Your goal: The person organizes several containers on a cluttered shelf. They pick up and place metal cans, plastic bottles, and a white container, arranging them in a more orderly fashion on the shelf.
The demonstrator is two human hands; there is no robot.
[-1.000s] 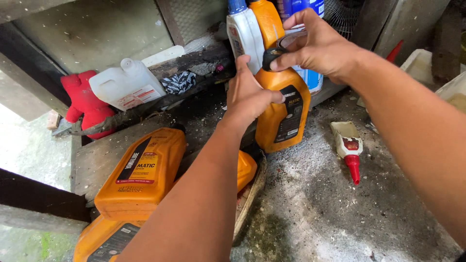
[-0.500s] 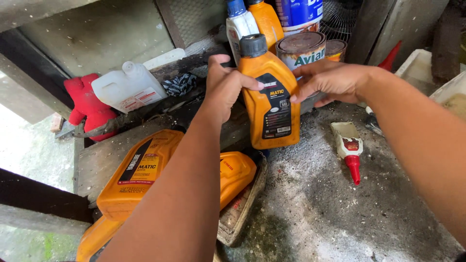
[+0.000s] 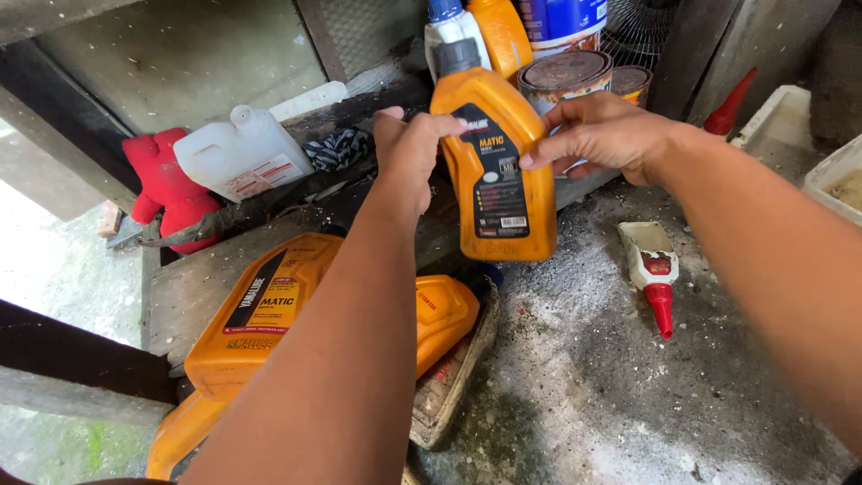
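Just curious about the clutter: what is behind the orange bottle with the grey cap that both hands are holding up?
Behind the orange plastic bottle with the grey cap stand a white blue-capped bottle, another orange bottle and rusty round tins. Their lower parts are hidden.

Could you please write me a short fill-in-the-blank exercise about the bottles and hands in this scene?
1. Both hands hold an upright orange bottle with a ____ cap.
2. The left hand grips the bottle's ____ side in the picture.
3. The small white tube on the floor has a ____ nozzle.

Missing words: grey; left; red
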